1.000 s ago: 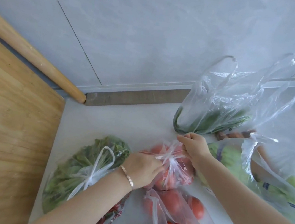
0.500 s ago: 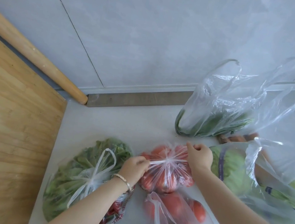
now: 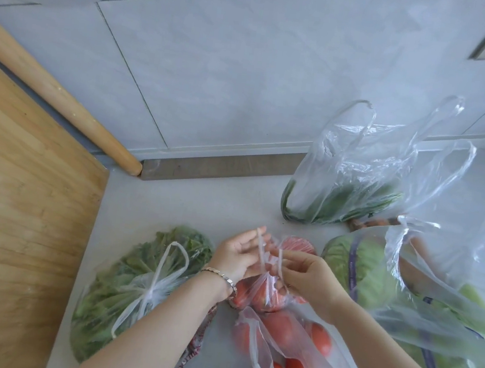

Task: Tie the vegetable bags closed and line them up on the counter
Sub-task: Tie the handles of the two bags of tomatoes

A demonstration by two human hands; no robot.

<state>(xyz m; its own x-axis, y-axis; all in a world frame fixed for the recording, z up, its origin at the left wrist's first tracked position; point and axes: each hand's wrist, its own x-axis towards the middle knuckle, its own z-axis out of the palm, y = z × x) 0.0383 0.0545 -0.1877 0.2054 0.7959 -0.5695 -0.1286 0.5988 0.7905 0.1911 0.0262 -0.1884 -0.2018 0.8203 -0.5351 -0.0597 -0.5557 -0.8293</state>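
Tomatoes in a clear bag (image 3: 268,291) sit at the centre of the frame on the pale counter (image 3: 177,203), and we see both hands over them. Our left hand (image 3: 237,255) is open, palm up, with one twisted handle strip (image 3: 261,247) lying across its fingers. Our right hand (image 3: 308,273) pinches the other strip (image 3: 280,265) between its fingertips. A tied bag of leafy greens (image 3: 137,287) lies at the lower left, just beside a wooden board (image 3: 17,217). An untied bag of red tomatoes (image 3: 285,351) lies at the lower centre. Open bags of greens (image 3: 343,196) and cabbage (image 3: 368,269) stand at the right. Some red print shows under our left forearm, but we cannot read it.
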